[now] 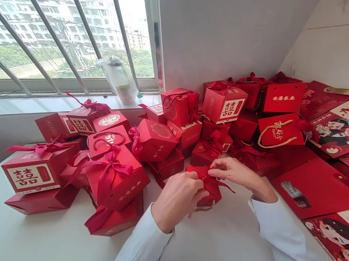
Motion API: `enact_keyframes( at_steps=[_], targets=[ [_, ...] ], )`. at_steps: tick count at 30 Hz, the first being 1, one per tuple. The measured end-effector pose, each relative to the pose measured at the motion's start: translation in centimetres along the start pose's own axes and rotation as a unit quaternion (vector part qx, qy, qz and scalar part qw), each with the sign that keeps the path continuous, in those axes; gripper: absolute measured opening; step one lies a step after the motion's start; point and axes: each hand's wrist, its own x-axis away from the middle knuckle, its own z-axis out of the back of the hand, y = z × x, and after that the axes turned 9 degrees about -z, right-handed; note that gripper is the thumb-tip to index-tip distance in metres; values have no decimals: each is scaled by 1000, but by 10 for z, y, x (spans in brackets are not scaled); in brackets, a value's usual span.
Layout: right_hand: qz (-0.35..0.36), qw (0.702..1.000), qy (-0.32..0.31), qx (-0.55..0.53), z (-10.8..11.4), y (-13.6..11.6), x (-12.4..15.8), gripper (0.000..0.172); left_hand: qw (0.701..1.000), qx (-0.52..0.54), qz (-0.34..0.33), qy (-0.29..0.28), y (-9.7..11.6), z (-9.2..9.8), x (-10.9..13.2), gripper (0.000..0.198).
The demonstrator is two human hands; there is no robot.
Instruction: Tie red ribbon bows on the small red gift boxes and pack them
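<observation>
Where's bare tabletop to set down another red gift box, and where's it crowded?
Largest: white tabletop at lower left, between the red gift boxes and the left sleeve. Smaller: the strip between that sleeve and the right sleeve, below the small red box in the left hand and right hand. Crowded: along the wall, and rightward under cartoon-couple cards.

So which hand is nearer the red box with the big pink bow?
The left. The left hand is just beside the box, to its right in view; the right hand is farther off, past the left hand.
</observation>
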Motion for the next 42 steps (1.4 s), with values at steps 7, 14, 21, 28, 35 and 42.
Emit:
enact_keyframes(
  at_steps=[7, 14, 21, 28, 35, 42],
  targets=[
    [5, 999, -36, -33, -1, 1, 0, 32, 989, 21, 100, 108, 0, -28, -12, 7],
    [-7, 999, 9, -32, -4, 4, -4, 47, 991, 6, 94, 97, 2, -32, -13, 11],
    [2, 998, -42, -51, 2, 3, 0, 36, 986, 47, 133, 90, 4, -23, -9, 10],
    [-9, 992, -71, -101, 0, 0, 1, 25, 984, 52, 121, 120, 5, -27, -8, 6],
    [-22, 992, -68, -107, 0, 3, 0, 26, 985, 54, 124, 108, 2, -31, -11, 10],
    [-33, 997, -15, -70, -1, 7, -4, 30, 986, 32, 123, 107, 3, -25, -8, 10]
  ],
)
